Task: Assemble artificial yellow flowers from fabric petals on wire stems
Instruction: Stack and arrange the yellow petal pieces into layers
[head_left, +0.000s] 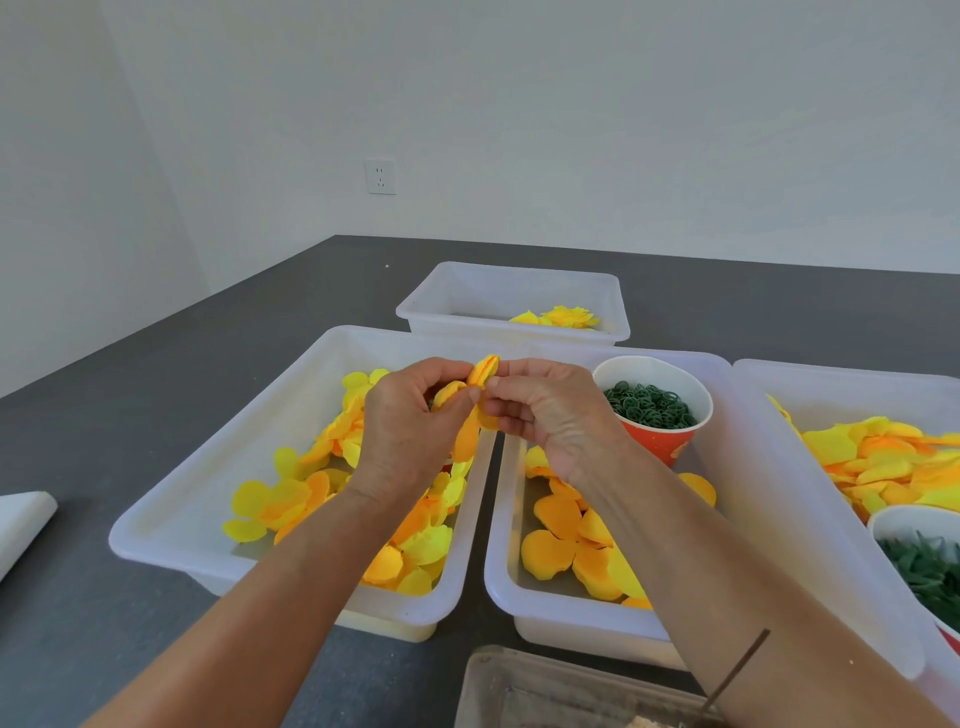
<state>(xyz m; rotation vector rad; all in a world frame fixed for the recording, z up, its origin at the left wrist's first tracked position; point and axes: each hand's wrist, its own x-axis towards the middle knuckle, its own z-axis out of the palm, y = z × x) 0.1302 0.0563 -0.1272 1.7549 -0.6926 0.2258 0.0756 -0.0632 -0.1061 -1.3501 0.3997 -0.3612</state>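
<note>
Two hands are closed on one half-built flower (477, 395), held above the gap between the two near bins; it is pinched by the left hand (410, 431) and right hand (550, 415) alike, its long axis judged roughly upright; no wire stem can be made out.

Bare dark tabletop (130, 415) at left and upper right of the frame offers open passage. Centre frame is crowded: left bin (171, 525) and middle bin (501, 566) stand just beside each other, a narrow gap between. The cup (670, 447) blocks the middle bin's far right corner. The right bin (810, 499) walls the right; the far bin (511, 291) stands behind.
</note>
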